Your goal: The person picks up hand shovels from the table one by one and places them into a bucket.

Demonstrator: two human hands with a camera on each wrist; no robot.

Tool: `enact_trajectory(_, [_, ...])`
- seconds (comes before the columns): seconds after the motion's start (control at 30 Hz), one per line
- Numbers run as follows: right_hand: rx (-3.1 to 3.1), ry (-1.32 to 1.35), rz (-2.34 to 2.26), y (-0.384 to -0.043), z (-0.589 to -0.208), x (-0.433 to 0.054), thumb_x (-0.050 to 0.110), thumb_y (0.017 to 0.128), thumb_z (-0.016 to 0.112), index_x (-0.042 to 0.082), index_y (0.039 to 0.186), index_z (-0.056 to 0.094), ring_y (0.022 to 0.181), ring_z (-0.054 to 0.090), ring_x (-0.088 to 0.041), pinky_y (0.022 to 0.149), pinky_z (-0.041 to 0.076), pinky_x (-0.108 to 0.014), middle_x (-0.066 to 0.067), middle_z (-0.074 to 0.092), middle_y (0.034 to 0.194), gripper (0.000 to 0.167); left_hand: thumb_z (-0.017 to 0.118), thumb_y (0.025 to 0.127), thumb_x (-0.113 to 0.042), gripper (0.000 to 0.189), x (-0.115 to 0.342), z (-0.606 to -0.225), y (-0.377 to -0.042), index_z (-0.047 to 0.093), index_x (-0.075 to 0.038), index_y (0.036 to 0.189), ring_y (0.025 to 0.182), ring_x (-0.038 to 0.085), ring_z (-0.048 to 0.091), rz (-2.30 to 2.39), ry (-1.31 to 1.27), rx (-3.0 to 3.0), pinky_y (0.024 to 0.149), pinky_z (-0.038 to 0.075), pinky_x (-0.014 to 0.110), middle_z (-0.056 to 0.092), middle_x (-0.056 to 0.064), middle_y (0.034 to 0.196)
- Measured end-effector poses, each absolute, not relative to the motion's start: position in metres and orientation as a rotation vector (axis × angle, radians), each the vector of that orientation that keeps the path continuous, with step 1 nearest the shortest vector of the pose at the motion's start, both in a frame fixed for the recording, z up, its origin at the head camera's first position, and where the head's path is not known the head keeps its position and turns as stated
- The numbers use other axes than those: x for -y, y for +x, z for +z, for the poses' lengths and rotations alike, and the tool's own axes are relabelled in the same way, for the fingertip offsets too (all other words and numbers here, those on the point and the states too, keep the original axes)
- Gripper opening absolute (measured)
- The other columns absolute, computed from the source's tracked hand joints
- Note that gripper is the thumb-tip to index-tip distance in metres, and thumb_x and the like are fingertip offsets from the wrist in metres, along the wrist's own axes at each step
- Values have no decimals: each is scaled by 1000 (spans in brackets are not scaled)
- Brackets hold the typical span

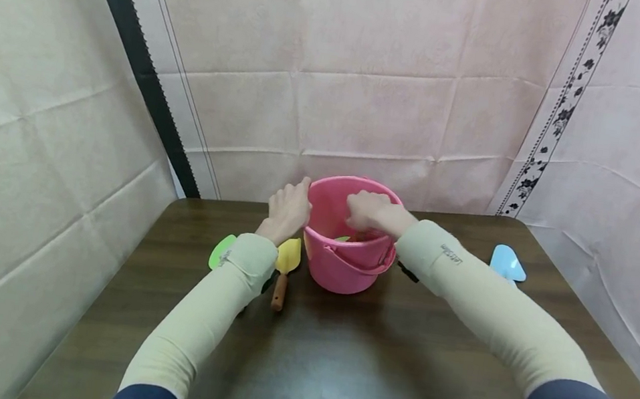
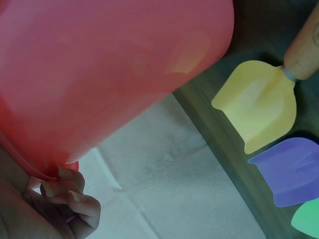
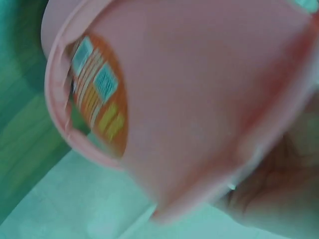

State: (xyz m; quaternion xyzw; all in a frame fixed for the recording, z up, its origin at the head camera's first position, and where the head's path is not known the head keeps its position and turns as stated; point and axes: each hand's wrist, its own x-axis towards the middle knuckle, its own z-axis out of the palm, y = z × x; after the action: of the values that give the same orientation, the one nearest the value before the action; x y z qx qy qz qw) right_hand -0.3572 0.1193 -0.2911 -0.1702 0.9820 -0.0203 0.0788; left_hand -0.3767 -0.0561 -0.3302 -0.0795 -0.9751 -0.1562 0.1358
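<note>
One pink bucket [image 1: 343, 271], far centre of the table [image 1: 327, 376].
My left hand [image 1: 290, 209] grips it on the left; my right hand [image 1: 375, 212] is at its opening, hold indeterminable. Yellow-bladed trowel [image 1: 289, 257] lies just left.

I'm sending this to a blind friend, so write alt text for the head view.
A person's left hand grips the rim of a pink bucket, the right hand at its opening. On the dark table, a yellow shovel with a brown handle and a partly hidden green shovel lie to the left; a partly hidden blue shovel lies to the right.
</note>
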Motion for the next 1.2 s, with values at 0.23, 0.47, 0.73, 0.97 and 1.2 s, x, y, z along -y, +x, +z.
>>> enact_trajectory(0.23, [-3241,-611,-254,-360,-279,-165,20,92,54,13,65,52,56,45,-14,50,36,-29,1,46,59,28,52,95,-15,34,55,-330,-376,49,-14,129,80,31,64,-428,-234,2825,70,52,43,65,13,93])
enact_trajectory(0.47, [-3309,-441,-414,-360,-284,-223,25,94,51,7,96,68,72,61,-24,62,46,-42,-9,67,78,25,52,95,-15,35,54,-329,-377,48,-15,130,80,31,64,-426,-219,2831,70,52,44,65,13,94])
enact_trajectory(0.73, [-3341,-254,-452,-359,-313,-288,27,95,47,1,105,63,87,65,-38,70,47,-55,-20,69,95,32,50,96,-15,35,54,-330,-377,47,-16,131,85,33,65,-437,-213,2840,74,51,46,66,14,98])
enact_trajectory(0.97, [-3268,-88,-373,-351,-344,-331,31,98,41,-1,106,51,77,61,-38,59,44,-48,-25,61,90,35,50,96,-15,38,56,-331,-377,47,-15,134,81,31,64,-447,-216,2847,73,51,45,66,13,97])
enact_trajectory(1.2, [-3219,46,-344,-343,-368,-363,34,101,37,-5,115,44,86,59,-48,61,44,-52,-30,57,101,42,49,96,-15,36,55,-330,-376,48,-14,131,79,31,64,-446,-236,2832,71,51,45,66,13,94])
